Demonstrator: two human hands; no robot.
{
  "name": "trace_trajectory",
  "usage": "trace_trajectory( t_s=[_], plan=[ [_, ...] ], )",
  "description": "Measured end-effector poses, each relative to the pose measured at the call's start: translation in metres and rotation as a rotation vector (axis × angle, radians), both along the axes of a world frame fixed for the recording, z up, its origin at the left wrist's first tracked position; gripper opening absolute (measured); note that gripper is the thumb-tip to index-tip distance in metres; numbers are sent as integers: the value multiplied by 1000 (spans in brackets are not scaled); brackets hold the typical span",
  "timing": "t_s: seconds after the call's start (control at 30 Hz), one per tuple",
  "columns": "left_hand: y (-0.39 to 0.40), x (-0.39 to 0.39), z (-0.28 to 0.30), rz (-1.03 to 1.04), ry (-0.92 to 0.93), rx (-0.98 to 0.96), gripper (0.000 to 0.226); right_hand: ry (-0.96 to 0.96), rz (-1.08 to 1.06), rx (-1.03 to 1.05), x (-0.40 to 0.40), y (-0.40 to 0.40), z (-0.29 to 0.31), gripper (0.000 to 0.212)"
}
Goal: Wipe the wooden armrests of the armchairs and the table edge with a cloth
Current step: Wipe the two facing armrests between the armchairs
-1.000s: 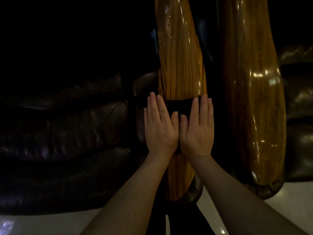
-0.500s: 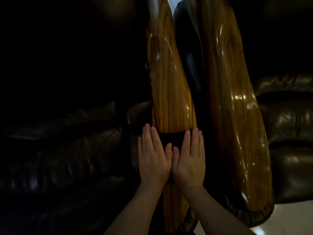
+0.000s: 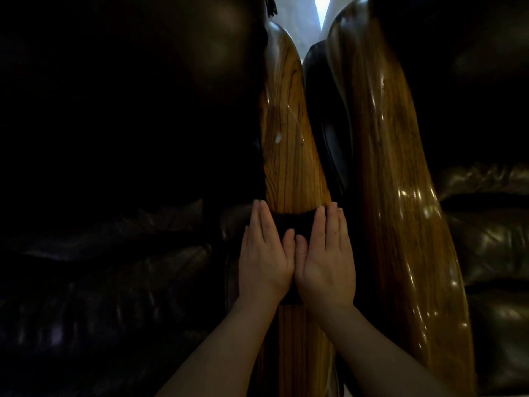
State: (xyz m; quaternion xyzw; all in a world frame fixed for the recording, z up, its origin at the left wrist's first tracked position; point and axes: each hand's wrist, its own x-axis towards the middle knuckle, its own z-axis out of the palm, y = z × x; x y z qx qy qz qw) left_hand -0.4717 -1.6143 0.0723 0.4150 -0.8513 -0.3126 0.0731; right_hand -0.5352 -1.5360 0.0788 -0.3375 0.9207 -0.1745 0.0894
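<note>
Two glossy wooden armrests run away from me side by side: a lighter one [image 3: 289, 156] in the middle and a darker one [image 3: 400, 196] to its right. A dark cloth [image 3: 292, 222] lies across the lighter armrest. My left hand [image 3: 264, 253] and my right hand [image 3: 325, 256] press flat on the cloth, thumbs touching, fingers straight and pointing away. Most of the cloth is hidden under my palms.
Dark leather seat cushions [image 3: 114, 267] of one armchair fill the left; the other chair's cushions [image 3: 492, 239] are at the right. A narrow black leather side panel [image 3: 329, 133] separates the armrests. A sliver of bright floor [image 3: 320, 12] shows at the top.
Both hands have slid the cloth forward along the lighter armrest, away from its near end. My view has tilted up, showing the armrests' far rounded ends.
</note>
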Motion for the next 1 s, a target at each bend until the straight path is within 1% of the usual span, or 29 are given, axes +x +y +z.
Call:
trace_trajectory(
  t_s=[0.13,0.37,0.73,0.9,1.0],
  plan=[
    [-24,-26,6,47,24,55,68,-25,71,32,-28,-27,10,58],
    [-77,-72,8,125,64,135,67,-97,25,-62,-73,-85,8,60],
    [-113,-103,4,305,83,263,67,-73,98,-77,-107,-131,6,62],
    [-120,-112,6,338,78,278,58,-67,147,-46,-118,-141,5,62],
    [-124,-116,8,354,81,263,53,-85,138,-88,-123,-147,4,61]
  ],
)
